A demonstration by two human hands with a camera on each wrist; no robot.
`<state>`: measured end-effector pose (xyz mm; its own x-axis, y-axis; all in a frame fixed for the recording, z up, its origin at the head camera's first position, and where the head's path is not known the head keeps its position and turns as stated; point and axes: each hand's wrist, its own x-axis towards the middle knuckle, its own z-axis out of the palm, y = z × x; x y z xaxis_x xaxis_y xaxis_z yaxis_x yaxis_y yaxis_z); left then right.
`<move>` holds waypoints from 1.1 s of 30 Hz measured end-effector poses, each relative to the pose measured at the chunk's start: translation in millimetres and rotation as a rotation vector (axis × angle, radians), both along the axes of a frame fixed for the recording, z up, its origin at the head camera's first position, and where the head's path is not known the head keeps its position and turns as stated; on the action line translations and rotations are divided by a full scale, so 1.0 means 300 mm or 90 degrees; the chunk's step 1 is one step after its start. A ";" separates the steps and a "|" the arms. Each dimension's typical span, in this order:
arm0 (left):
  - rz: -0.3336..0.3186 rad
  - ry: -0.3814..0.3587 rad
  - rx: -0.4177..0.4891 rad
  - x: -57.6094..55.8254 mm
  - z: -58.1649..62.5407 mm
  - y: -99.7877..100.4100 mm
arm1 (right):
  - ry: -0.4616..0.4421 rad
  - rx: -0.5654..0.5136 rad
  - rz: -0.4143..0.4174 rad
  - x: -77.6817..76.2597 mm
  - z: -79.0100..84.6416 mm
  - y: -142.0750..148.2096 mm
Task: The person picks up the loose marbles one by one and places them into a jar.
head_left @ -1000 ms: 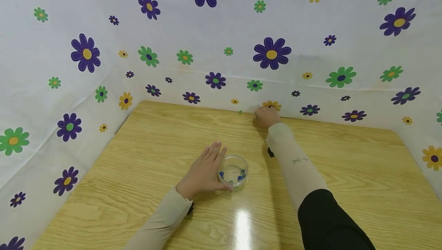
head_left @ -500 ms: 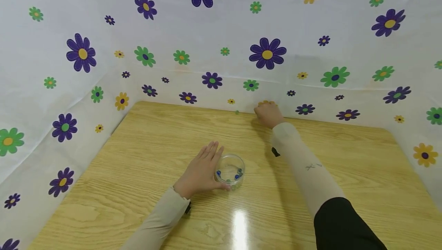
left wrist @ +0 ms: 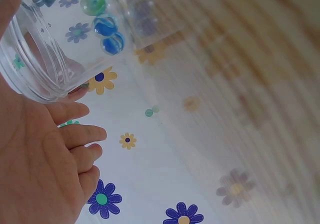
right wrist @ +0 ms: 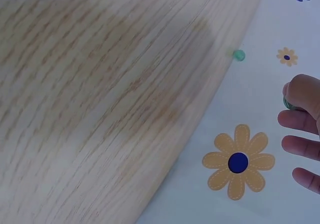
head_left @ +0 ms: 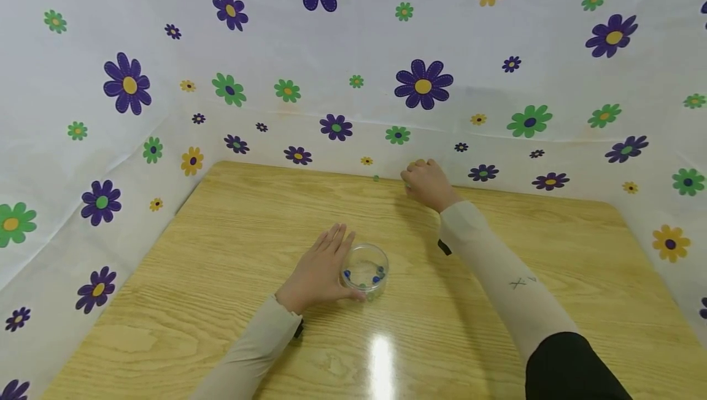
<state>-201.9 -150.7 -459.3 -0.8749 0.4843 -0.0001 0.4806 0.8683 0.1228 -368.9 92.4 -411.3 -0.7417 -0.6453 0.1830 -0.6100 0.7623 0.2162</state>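
Note:
My left hand (head_left: 317, 274) holds a clear round jar (head_left: 373, 292) at its left side, the thumb at the front and the fingers along the far side. Several blue and green marbles (left wrist: 94, 3) lie at the jar's bottom. Near the back edge of the table, my right hand (head_left: 429, 184) pinches a green marble (right wrist: 287, 104) between thumb and index finger. Most of that marble is hidden by the fingers. Another green marble (head_left: 376, 178) sits by the back edge, left of the right hand.
The wood-grain table (head_left: 265, 216) ends at a white cloth (head_left: 248, 56) printed with flowers, which hangs behind it and along the sides. Light glares off the table front (head_left: 381, 366).
My right hand has turned slightly and lifted from the back edge, so that the marble in its fingertips shows. The left hand stays at the jar. The head view has shifted a little.

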 end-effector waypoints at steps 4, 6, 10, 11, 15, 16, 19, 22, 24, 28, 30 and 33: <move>0.000 -0.002 0.002 0.000 0.002 0.000 | 0.004 -0.005 0.010 0.027 0.008 0.005; 0.001 -0.001 0.003 0.001 0.002 0.000 | 0.010 -0.013 0.022 0.043 0.009 0.007; 0.001 -0.001 0.007 0.001 0.002 0.000 | 0.030 -0.045 0.049 0.074 0.009 0.014; 0.001 -0.002 0.009 0.001 0.002 0.000 | 0.036 -0.052 0.055 0.081 0.009 0.017; -0.002 -0.006 0.013 -0.001 0.002 0.000 | 0.058 -0.076 0.073 0.110 0.011 0.024; -0.003 -0.007 0.016 -0.001 0.003 0.000 | 0.064 -0.080 0.076 0.116 0.012 0.025; -0.003 -0.009 0.021 -0.002 0.005 0.000 | 0.081 -0.093 0.089 0.136 0.018 0.029; -0.003 -0.010 0.023 -0.003 0.007 0.000 | 0.100 -0.107 0.106 0.158 0.025 0.033; -0.002 -0.011 0.021 -0.004 0.008 0.001 | 0.110 -0.116 0.116 0.174 0.028 0.035; -0.001 -0.010 0.014 -0.004 0.008 0.002 | 0.125 -0.128 0.133 0.204 0.033 0.037; -0.002 -0.007 0.012 -0.004 0.007 0.002 | 0.133 -0.131 0.141 0.219 0.035 0.036; -0.002 -0.005 0.010 -0.002 0.006 0.003 | 0.148 -0.135 0.156 0.240 0.040 0.033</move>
<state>-202.7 -149.9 -457.4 -0.8732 0.4874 0.0015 0.4828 0.8644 0.1404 -297.0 102.2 -399.3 -0.4941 -0.7277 0.4758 -0.7325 0.6432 0.2231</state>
